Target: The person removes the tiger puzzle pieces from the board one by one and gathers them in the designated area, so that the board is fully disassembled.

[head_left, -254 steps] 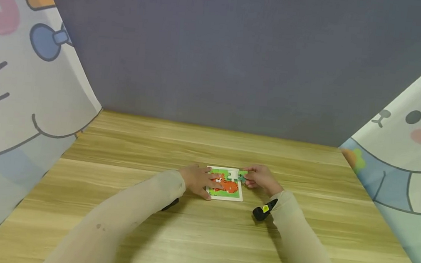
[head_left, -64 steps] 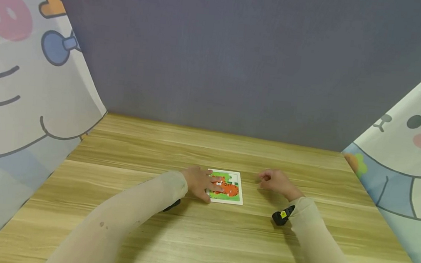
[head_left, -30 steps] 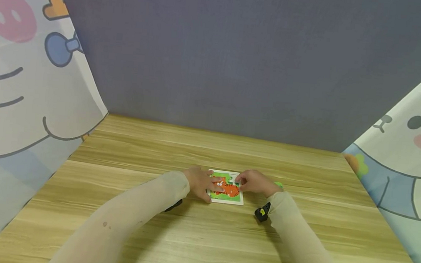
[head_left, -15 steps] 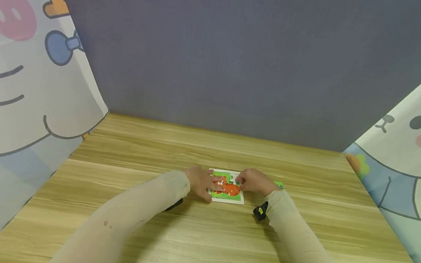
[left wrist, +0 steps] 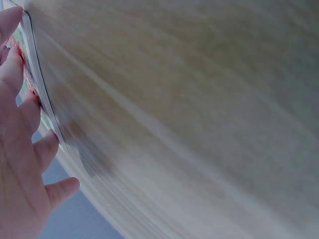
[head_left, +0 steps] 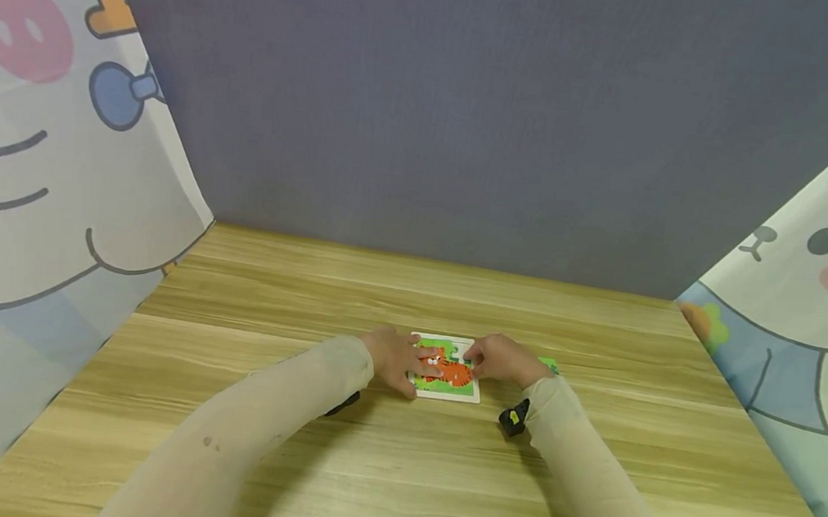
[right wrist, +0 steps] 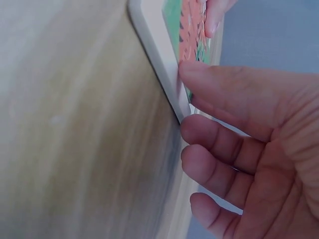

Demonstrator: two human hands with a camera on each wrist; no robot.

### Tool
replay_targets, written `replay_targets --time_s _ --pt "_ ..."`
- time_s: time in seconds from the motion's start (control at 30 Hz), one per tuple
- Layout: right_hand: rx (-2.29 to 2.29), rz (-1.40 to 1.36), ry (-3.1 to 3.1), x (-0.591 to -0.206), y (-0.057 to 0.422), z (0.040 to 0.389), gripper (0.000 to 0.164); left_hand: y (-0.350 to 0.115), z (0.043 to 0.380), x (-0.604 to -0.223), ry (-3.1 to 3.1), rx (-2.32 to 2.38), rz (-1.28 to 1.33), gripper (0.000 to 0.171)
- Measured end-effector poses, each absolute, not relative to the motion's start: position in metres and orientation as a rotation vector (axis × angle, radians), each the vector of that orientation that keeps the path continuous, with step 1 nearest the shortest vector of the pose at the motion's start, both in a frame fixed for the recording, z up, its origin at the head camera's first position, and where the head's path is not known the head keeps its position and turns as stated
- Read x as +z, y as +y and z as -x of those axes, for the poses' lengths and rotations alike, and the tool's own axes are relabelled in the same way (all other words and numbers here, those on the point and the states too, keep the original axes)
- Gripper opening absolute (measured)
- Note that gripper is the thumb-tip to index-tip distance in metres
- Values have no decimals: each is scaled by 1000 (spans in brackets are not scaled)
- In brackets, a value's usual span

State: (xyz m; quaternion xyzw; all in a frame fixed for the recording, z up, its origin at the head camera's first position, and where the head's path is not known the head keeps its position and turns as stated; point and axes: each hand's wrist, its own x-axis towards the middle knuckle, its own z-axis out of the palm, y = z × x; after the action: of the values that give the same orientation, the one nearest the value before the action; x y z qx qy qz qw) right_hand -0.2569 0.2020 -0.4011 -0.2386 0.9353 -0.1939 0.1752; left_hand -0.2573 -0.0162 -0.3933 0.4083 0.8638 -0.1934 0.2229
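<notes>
A tiger jigsaw puzzle (head_left: 447, 389) in a white frame lies flat on the table, with a white gap at its upper right. My left hand (head_left: 393, 361) rests on its left side, fingers spread over the picture. At the right edge by the gap is my right hand (head_left: 505, 358), thumb and fingers bent together. A sliver of dark green puzzle piece (right wrist: 190, 94) shows under the thumb in the right wrist view; the fingers hide most of it. Another green puzzle piece (head_left: 548, 364) lies on the table beyond the right wrist, partly covered by it.
The wood-grain table (head_left: 381, 469) runs back to a dark grey panel (head_left: 427, 112). Cartoon-printed cloths hang at the left (head_left: 59, 178) and right (head_left: 822, 327). A black wrist camera (head_left: 514, 417) sits under the right sleeve.
About two seconds ago my right hand was off to the right of the puzzle. It then came left to the gap, uncovering the green piece, and has barely moved since. The left hand stays put.
</notes>
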Motion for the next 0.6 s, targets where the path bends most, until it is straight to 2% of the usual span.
replay_targets --time_s 0.6 --pt "-573 646 2647 -399 199 255 23 -16 257 -393 2391 -524 -1133 63"
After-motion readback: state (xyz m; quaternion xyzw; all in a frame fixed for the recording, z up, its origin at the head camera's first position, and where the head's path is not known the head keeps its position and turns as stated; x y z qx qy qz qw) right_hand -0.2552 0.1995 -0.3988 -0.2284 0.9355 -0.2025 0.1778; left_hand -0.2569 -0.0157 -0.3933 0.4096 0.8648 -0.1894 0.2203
